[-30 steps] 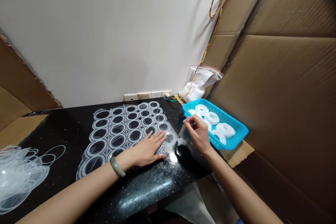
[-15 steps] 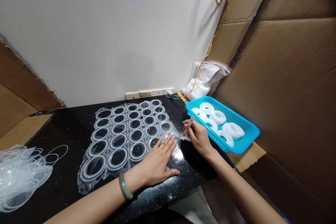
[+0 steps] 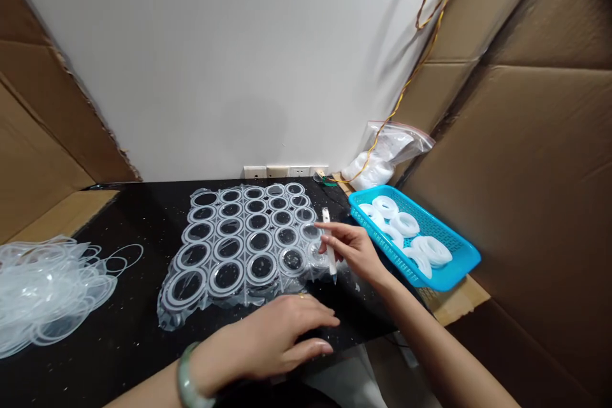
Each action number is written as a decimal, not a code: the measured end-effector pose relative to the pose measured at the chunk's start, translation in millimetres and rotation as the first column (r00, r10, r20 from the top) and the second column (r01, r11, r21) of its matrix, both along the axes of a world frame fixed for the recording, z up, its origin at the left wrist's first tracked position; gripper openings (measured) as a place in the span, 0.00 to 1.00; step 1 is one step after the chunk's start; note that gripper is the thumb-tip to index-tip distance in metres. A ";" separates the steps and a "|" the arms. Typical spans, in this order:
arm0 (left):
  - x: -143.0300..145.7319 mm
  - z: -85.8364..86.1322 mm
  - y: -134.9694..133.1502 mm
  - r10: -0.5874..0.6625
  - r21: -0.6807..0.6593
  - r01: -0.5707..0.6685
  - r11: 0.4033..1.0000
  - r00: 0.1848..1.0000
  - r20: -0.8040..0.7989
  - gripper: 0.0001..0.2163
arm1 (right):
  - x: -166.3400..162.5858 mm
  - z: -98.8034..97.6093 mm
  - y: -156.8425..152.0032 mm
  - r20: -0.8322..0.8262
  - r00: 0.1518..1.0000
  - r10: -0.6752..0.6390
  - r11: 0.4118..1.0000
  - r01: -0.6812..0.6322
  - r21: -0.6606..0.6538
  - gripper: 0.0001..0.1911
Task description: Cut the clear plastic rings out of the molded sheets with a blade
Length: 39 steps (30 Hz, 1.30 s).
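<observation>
My right hand [image 3: 354, 248] pinches a slim white craft knife [image 3: 329, 239], held upright with its pointed tip down, at the right edge of a clear moulded sheet of rings [image 3: 246, 223]. The sheet lies flat on the black speckled table, its rows of pale round rings joined together with ragged film at the edges. Nearer to me, my left hand [image 3: 291, 331] is over the table's front part, fingers stretched out and holding nothing. It is apart from the sheet's near edge. The sheet's right near corner is partly hidden behind the knife and right fingers.
A blue plastic basket [image 3: 461, 258] with several bundles of white rings stands at the right. At the left lies a heap of thin clear ring scraps [image 3: 52, 290]. A zip bag [image 3: 377, 159], wall sockets [image 3: 277, 172] and a yellow cable [image 3: 406, 86] are at the back; cardboard [image 3: 530, 172] walls both sides.
My left hand has come off the sheet's right near corner and drawn back toward me. The knife has turned tip-down and shifted left over the sheet's edge. The view has shifted slightly.
</observation>
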<state>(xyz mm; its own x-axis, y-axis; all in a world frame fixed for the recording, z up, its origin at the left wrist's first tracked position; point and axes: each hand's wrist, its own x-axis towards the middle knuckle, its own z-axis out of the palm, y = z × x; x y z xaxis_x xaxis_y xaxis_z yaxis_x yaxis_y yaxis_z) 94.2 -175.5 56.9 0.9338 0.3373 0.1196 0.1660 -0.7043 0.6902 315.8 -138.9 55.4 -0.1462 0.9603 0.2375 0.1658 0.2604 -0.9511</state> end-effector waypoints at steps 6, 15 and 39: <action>-102.2 -28.5 -17.2 0.467 0.241 -0.478 0.845 0.878 0.104 0.14 | -34.9 -1.1 7.3 -0.121 0.974 0.191 0.980 -0.197 -0.039 0.16; -188.8 -78.3 -55.1 0.725 0.472 -0.722 0.506 0.652 0.220 0.18 | -130.2 -13.5 38.9 0.130 0.972 0.194 0.968 -0.211 0.132 0.12; -179.0 -72.2 -60.6 0.757 0.534 -0.659 0.530 0.651 0.053 0.21 | -207.1 -40.1 30.3 -0.039 0.890 0.454 0.882 -0.455 -0.120 0.18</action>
<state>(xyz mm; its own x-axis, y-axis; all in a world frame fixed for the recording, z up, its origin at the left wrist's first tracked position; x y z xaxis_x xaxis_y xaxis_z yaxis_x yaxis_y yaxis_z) -84.8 -236.2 -15.4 0.4308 0.8398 0.3305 0.8319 -0.5115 0.2154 108.7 -108.6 15.4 -0.5717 0.8108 0.1257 0.0483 0.1861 -0.9813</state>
